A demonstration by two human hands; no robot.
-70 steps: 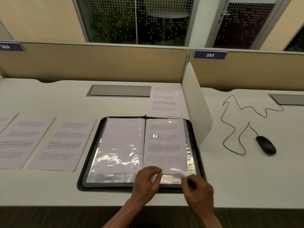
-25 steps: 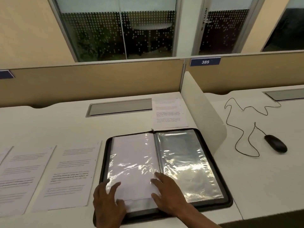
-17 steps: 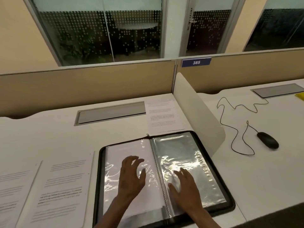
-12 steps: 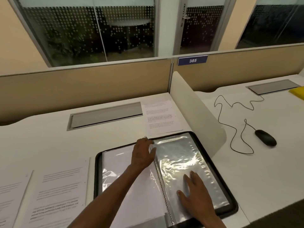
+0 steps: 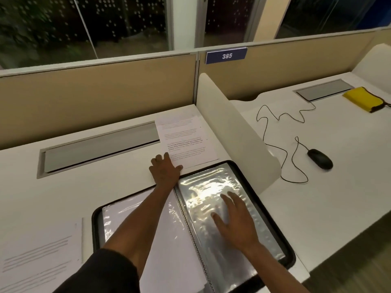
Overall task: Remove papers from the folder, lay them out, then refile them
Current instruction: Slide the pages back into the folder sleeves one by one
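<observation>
A black display folder [image 5: 273, 193] lies open on the white desk. Its left sleeve holds a white sheet [image 5: 169, 246]; the right sleeve [image 5: 203, 187] is shiny and holds nothing. My right hand [image 5: 234, 218] lies flat with spread fingers on the right sleeve. My left hand [image 5: 166, 169] reaches over the folder's top edge, fingers straight, touching the lower left corner of a printed sheet [image 5: 186, 138] that lies beyond the folder. Another printed sheet [image 5: 38, 254] lies on the desk at the left.
A white curved divider [image 5: 234, 127] stands right of the folder. Behind it are a black mouse [image 5: 320, 158] with its looping cable [image 5: 275, 123] and a yellow pouch [image 5: 364, 99]. A grey cable hatch [image 5: 99, 146] sits at the back, under the beige partition.
My left hand has moved from the folder's left page up past its top edge onto the printed sheet's corner. My right hand has stayed on the right sleeve. The view has swung right.
</observation>
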